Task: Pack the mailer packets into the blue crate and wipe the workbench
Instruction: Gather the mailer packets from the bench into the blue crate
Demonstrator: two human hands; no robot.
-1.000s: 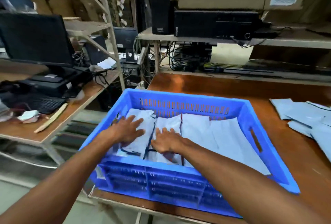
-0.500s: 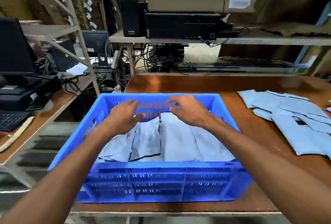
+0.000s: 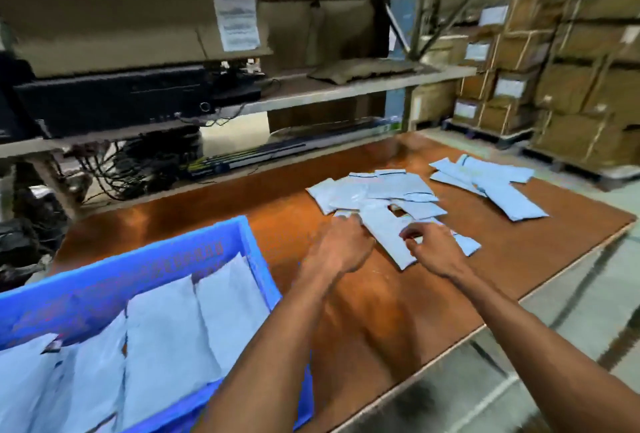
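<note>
The blue crate (image 3: 138, 261) stands at the workbench's (image 3: 374, 315) left end, with several pale blue mailer packets (image 3: 166, 335) upright inside. More packets lie loose in a near pile (image 3: 381, 192) and a far pile (image 3: 491, 183) on the brown top. My left hand (image 3: 341, 247) rests at the near pile's left edge, fingers curled down against a packet (image 3: 386, 231); its grip is hidden. My right hand (image 3: 433, 250) hovers over the same packet's right side, thumb and fingers apart, holding nothing. The picture is motion-blurred.
A shelf (image 3: 346, 86) with black computer boxes (image 3: 114, 100) and cables runs along the bench's back. Stacked cardboard cartons (image 3: 571, 86) fill the right background. The bench's front edge runs diagonally at lower right, with floor beyond it.
Both hands left the crate and swung right to the loose packets on the bench. My view turned right, so the crate now sits at the lower left.
</note>
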